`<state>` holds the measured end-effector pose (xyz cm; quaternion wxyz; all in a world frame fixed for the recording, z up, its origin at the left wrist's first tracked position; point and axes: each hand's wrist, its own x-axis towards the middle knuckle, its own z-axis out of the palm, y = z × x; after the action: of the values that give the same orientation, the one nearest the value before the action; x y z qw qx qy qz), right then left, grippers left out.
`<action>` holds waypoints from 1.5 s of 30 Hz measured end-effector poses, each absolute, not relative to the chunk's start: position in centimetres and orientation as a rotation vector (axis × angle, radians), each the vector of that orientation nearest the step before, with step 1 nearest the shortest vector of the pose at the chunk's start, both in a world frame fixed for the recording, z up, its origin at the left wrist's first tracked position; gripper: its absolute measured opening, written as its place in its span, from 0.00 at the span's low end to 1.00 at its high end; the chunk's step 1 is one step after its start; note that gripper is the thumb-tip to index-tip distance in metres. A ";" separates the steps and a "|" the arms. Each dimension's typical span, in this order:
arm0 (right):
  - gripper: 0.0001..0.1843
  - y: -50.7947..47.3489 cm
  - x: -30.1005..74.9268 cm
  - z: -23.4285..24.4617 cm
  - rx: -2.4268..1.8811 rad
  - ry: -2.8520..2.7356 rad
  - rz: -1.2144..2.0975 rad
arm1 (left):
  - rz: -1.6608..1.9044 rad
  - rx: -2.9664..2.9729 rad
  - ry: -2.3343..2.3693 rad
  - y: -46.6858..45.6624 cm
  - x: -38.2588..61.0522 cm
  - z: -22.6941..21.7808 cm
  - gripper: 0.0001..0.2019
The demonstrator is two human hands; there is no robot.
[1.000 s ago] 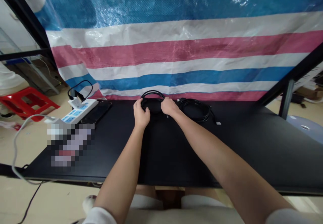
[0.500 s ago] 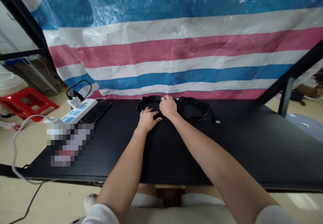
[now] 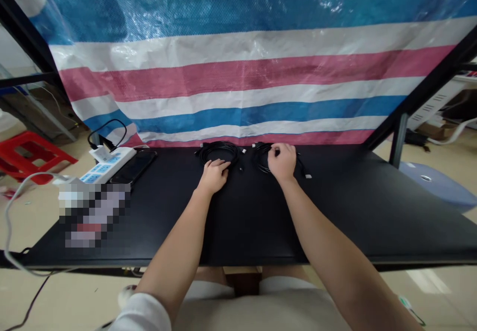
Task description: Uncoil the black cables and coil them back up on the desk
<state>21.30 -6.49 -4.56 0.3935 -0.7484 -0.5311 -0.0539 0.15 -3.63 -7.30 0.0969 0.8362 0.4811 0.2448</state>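
Two coiled black cables with light-coloured plugs lie side by side at the back of the black table. On the near edge of the left cable coil (image 3: 234, 155) my left hand (image 3: 215, 176) rests, fingers stretched out and palm down. My right hand (image 3: 282, 162) is over the right cable coil (image 3: 260, 159) and hides much of it. Its fingers are curved, with a gap showing between thumb and forefinger; I see no cable held there. A white plug (image 3: 308, 176) sticks out to the right of this coil.
At the left of the table (image 3: 257, 221) are a white power strip (image 3: 112, 164) with chargers plugged in, a dark phone (image 3: 134, 167) and a blurred-out patch. Striped plastic sheeting (image 3: 238, 67) hangs behind. A red stool (image 3: 35, 152) stands on the floor at left.
My right hand has gone from the left coil's right side to the right coil. My left hand has shifted slightly left onto the left coil's near edge. The view has turned slightly right.
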 end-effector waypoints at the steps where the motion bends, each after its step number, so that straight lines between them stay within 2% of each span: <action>1: 0.14 -6.8 22.0 -4.7 -1.940 -1.295 -0.137 | 0.750 2.468 1.430 -3.6 0.1 -7.3 0.19; 4: 0.15 -7.2 23.9 -5.3 -2.047 -1.124 -0.140 | 0.798 2.451 1.449 -3.7 0.0 -7.3 0.18; 8: 0.22 -7.5 25.8 -5.6 -2.222 -0.878 -0.115 | 0.805 2.431 1.473 -3.8 -0.2 -7.0 0.19; 13: 0.15 -7.9 26.5 -5.4 -2.332 -0.872 0.034 | 0.815 2.377 1.529 -4.1 -0.1 -6.7 0.20; 18: 0.14 -7.7 26.6 -5.2 -2.130 -0.896 -0.017 | 0.955 2.292 1.616 -4.1 0.0 -6.6 0.24; 25: 0.20 -7.2 25.6 -5.8 -1.772 -0.926 -0.118 | 1.136 2.226 1.668 -4.2 0.2 -6.5 0.25; 29: 0.23 -6.8 24.8 -6.0 -1.659 -0.960 -0.189 | 1.158 2.230 1.606 -4.3 0.5 -6.6 0.25; 36: 0.20 -6.9 23.9 -5.6 -1.538 -1.010 -0.151 | 1.078 2.267 1.326 -5.1 1.2 -6.2 0.29; 39: 0.20 -7.1 23.4 -5.5 -1.513 -1.079 -0.120 | 1.034 2.268 1.120 -5.6 1.9 -6.1 0.27; 45: 0.21 -7.1 22.4 -5.3 -1.361 -1.220 -0.015 | 1.209 1.988 1.106 -5.6 2.8 -5.8 0.13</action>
<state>22.39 -7.14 -5.31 0.6106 -0.5898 -0.5285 -0.0063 2.77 -5.63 -5.84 0.2788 0.7411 0.4123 0.4507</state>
